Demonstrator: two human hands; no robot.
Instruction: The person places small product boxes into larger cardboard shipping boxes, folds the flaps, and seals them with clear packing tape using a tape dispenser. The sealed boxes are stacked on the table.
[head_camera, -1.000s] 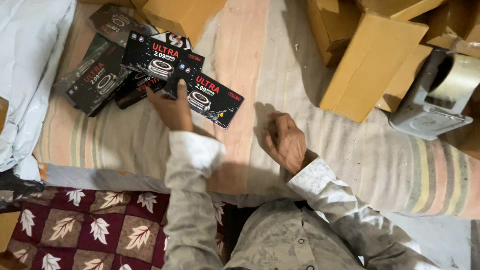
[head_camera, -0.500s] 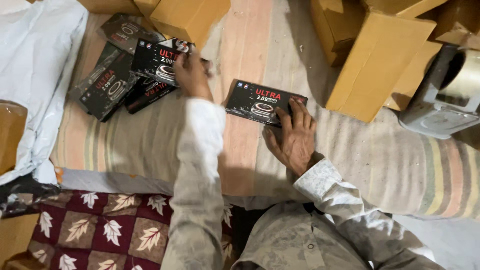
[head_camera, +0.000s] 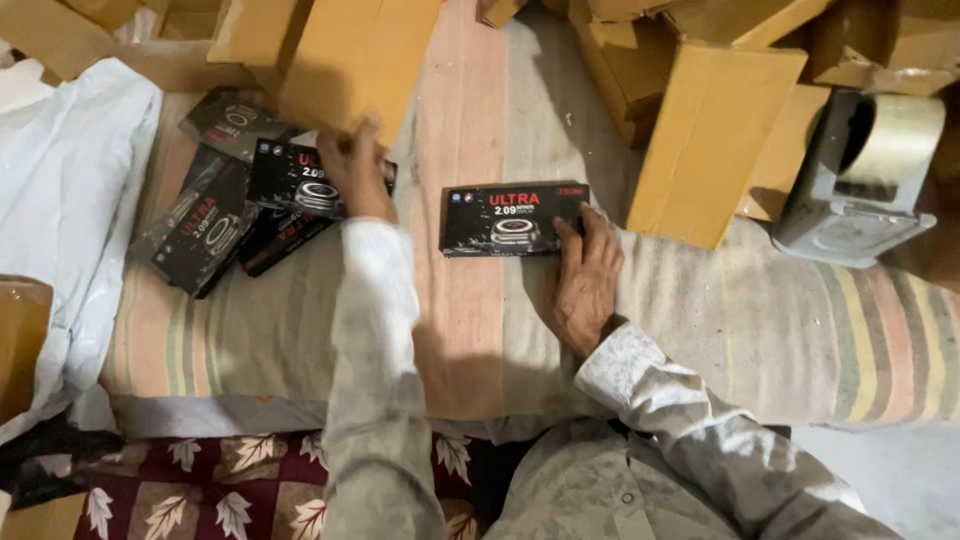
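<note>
Right hand (head_camera: 583, 285) on black box (head_camera: 510, 218); left hand (head_camera: 357, 170) on black pile (head_camera: 250, 200).

There is a single view, from a camera worn on the person's head. It looks steeply down past the chest and both sleeves onto a striped mattress (head_camera: 760, 330) just in front, at close range. The person's body fills the bottom edge, stacked cardboard boxes (head_camera: 715, 140) line the top, and a white sheet (head_camera: 70, 230) borders the left.

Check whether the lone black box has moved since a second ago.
Yes. The black box went right, away from the pile of black boxes, toward the tan cardboard box; the right hand touches it.
</note>
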